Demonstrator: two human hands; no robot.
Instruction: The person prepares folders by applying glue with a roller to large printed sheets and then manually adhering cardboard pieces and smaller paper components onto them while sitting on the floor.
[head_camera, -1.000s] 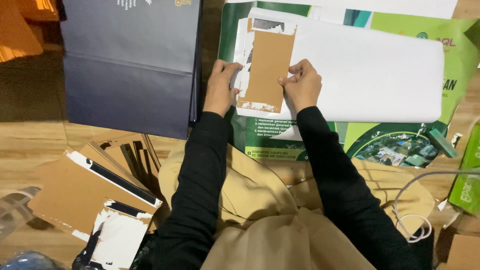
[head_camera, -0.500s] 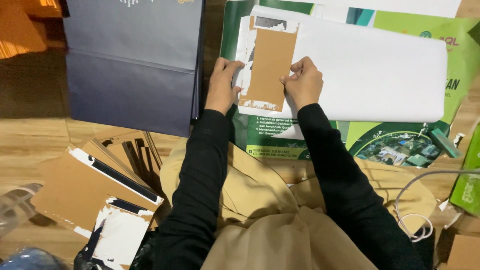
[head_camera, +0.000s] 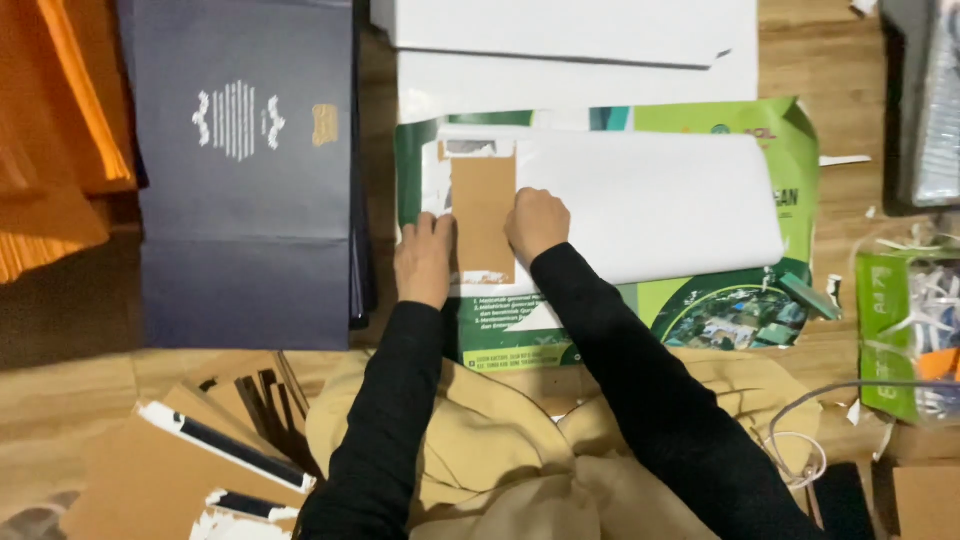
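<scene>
A person in black sleeves works over a wooden floor (head_camera: 60, 420), both hands pressed on a brown paper strip (head_camera: 483, 215) that lies upright on a white sheet (head_camera: 650, 205). The left hand (head_camera: 424, 262) lies flat against the strip's left edge near its lower end, fingers spread and pointing away from the person, its grip released and pressing rather than clasping. The right hand (head_camera: 537, 222) sits just across the strip at its right edge, knuckles bent, fingertips touching the brown paper; whether this grip pinches the edge or only pushes on it cannot be told. The strip runs between the two hands, its top near a torn grey patch at the sheet's upper left corner. Beneath the white sheet, and showing below and to the right of the right hand, spreads a green printed poster (head_camera: 740, 310). Beyond both hands lie more white sheets (head_camera: 570, 40). To the left of the left hand rests a flat dark navy paper bag (head_camera: 245, 190), with orange paper (head_camera: 55, 130) farther left. Near the person's left elbow lies a stack of brown card pieces with black and white edges (head_camera: 190, 455). Beige cloth (head_camera: 500, 450) covers the lap under both forearms. Right of the right arm, well apart, a white cable (head_camera: 800, 440) loops beside a green packet (head_camera: 905, 330).
</scene>
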